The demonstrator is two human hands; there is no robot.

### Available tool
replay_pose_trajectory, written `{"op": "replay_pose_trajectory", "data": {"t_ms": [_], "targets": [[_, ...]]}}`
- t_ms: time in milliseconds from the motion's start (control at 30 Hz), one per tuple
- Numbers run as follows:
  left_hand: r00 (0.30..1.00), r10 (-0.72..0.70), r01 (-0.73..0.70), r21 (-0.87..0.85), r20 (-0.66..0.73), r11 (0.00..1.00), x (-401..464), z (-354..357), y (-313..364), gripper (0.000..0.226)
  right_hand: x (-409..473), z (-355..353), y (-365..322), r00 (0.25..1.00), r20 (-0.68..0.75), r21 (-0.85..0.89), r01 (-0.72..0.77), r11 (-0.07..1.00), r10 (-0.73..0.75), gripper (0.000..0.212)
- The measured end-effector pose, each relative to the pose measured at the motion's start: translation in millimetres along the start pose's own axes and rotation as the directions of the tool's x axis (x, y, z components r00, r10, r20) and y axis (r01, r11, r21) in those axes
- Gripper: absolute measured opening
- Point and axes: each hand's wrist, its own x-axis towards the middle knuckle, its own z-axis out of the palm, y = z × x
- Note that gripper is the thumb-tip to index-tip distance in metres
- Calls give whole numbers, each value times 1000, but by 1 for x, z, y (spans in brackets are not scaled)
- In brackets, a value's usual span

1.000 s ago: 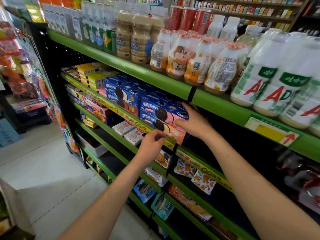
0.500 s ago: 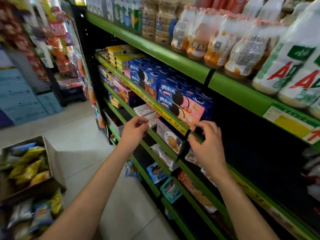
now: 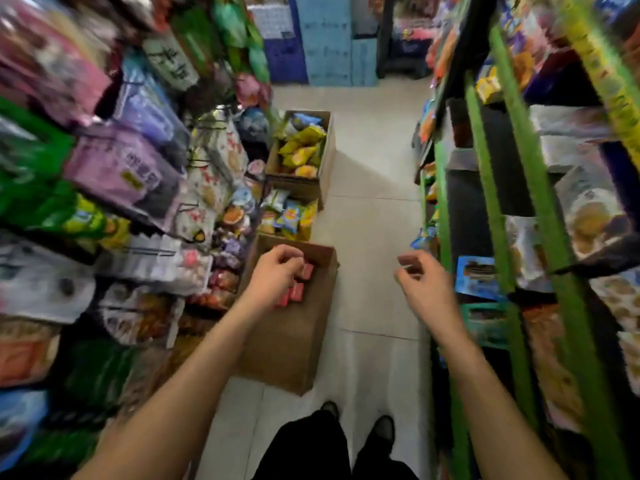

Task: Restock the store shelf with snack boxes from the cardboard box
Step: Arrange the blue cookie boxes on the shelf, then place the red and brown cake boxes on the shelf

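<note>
I am looking down the aisle, and the picture is blurred by motion. A brown cardboard box stands open on the floor in front of my feet, with several red snack boxes inside. My left hand hovers above its far end, fingers loosely curled and holding nothing. My right hand hangs over the floor, also empty, between the box and the green store shelf on the right. That shelf holds snack packs on dark boards.
Two more cartons of snack bags, the nearer carton and the farther carton, stand in a row beyond the box. Hanging bagged goods crowd the left side. Blue crates close the aisle's far end. My shoes stand on the tile strip between.
My view swung from the shelf down to the floor. Both hands left the blue cookie boxes on the shelf; the left one now hangs over the cardboard box.
</note>
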Motion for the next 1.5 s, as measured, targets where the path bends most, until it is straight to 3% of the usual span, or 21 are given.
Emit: {"op": "replay_pose_trajectory", "data": {"t_ms": [133,267,533,700,967,1300,1400,1500], "targets": [[978,-167,167,-9,-126,986,-26,-55,-65,22,-14,77,3,972,231,10,-47,999,43,18],[930,-292,271,-120,-225,955,-40,-92,-115,18,-12,146,-3,925,375,-50,-50,998,65,16],[873,-449,407,-220,-191,886,8,-141,-201,9,12,274,-18,832,533,-195,-58,979,155,16],[849,-523,517,-83,-75,852,86,-148,-260,4,47,345,18,780,551,-295,-151,944,297,16],[722,-692,692,-43,10,721,209,-100,-383,7,150,457,141,569,561,-414,-436,799,601,31],[620,-781,779,-62,-72,624,379,-7,-567,42,282,603,350,446,484,-258,-749,610,753,39],[641,-751,757,-28,-158,653,415,6,-606,50,295,639,392,458,416,-196,-798,569,786,51],[716,-657,691,105,-235,716,444,12,-633,54,302,666,419,438,356,-111,-857,502,825,55]]}}
